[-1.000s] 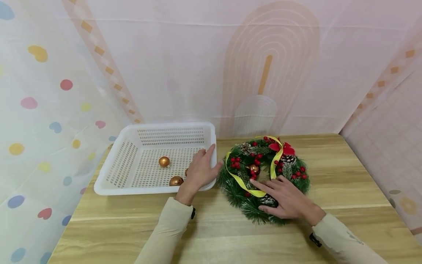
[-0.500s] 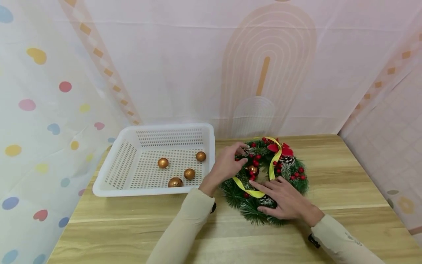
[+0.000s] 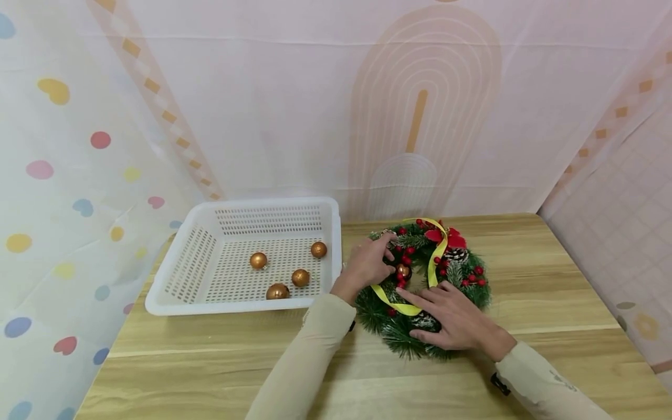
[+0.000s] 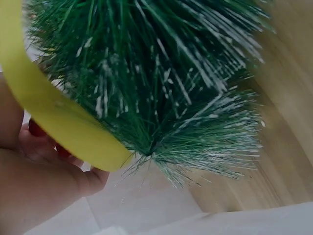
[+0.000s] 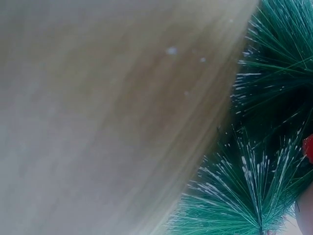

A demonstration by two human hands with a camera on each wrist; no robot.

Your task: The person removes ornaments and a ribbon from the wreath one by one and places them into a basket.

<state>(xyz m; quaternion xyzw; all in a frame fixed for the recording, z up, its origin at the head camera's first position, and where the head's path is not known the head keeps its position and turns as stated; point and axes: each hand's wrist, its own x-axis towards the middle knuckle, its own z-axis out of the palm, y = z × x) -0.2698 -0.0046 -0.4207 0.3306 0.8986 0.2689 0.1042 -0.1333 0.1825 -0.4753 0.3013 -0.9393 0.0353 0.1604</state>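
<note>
A green Christmas wreath (image 3: 399,338) lies on the wooden table, decked with red berries (image 3: 406,256), pinecones (image 3: 455,255) and a red flower (image 3: 448,238). A yellow ribbon (image 3: 433,265) loops over it, and a copper-coloured ball (image 3: 403,272) sits at its inner edge. My left hand (image 3: 364,265) grips the wreath's left side with bent fingers, covering some berries. In the left wrist view, its fingers (image 4: 63,178) show behind the ribbon, beside red berries. My right hand (image 3: 454,318) rests on the wreath's near right part, index finger extended along the ribbon.
Left of the wreath stands a white plastic basket (image 3: 241,308) holding several copper-coloured balls (image 3: 277,291). A patterned cloth (image 3: 283,116) hangs behind the table (image 3: 210,361). Bare wood runs along the right side and front.
My left hand has left the basket's right rim and moved right onto the wreath, its fingers now bent there, exposing balls it had hidden. My right hand has stayed in place.
</note>
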